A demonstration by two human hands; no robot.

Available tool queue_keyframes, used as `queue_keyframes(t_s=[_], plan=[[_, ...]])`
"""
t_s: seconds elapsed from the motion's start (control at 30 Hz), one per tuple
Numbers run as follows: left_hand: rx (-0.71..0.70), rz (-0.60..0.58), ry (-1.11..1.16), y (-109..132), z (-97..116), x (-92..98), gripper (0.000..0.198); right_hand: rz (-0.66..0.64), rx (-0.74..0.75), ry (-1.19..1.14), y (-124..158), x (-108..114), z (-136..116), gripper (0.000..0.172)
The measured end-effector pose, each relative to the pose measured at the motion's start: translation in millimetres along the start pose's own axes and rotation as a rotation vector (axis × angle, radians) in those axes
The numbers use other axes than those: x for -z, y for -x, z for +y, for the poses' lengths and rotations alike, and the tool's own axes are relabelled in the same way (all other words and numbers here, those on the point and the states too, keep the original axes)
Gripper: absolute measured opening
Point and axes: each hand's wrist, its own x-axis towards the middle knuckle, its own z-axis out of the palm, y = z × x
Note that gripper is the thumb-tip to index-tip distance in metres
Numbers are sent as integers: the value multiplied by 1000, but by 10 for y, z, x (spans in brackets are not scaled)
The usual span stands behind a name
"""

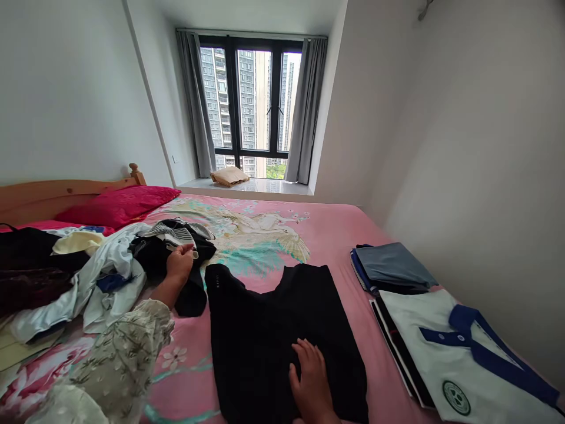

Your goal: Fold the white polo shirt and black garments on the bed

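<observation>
A black garment lies spread flat on the pink bedsheet in front of me. My right hand rests palm down on its near part, fingers stretched out. My left hand reaches to the left and its fingers are closed on a black-and-white striped piece of clothing at the edge of a loose heap of clothes. A floral sleeve covers my left forearm.
Folded clothes lie on the bed's right side: a blue-grey stack and a white shirt with blue collar. A red pillow leans by the wooden headboard. Behind the bed are a window and a sill with a tan cushion.
</observation>
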Motion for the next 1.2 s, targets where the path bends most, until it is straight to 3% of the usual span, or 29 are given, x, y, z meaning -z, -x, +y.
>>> queue_keyframes(t_s=[0.07,0.17,0.23,0.33,0.4,0.43,0.5,0.6,0.7,0.8,0.93,1.07,1.2], plan=[[-53,-20,9,201,58,-31,32,-4,0,-5,-3,35,-19,37],[-87,-136,-8,1009,-136,-121,31,-2,-4,-39,-12,66,-46,37],[-84,-217,-40,1792,-454,-166,28,10,-15,-93,-40,75,-59,37],[-250,-343,-142,2906,-1046,-125,24,35,-64,-302,-107,137,-41,34],[-370,-430,-285,3351,-1385,-18,21,52,-122,-482,-116,264,27,30],[-456,-487,-359,3454,-1512,50,22,69,-153,-560,-89,357,84,30],[-605,-573,-486,3466,-1665,189,34,122,-190,-641,48,581,239,30],[-732,-653,-608,3267,-1682,315,46,179,-143,-582,430,894,519,23],[-730,-637,-659,3162,-1578,279,37,168,-38,-414,831,1048,733,17],[-661,-571,-681,3212,-1452,164,25,128,21,-266,1055,1043,817,24],[-646,-544,-694,3336,-1231,55,20,86,55,-70,1044,954,814,44],[-691,-650,-722,3425,-938,-38,31,107,79,3,891,938,838,54],[-643,-727,-811,3463,-728,-190,36,77,60,7,853,937,929,56]])
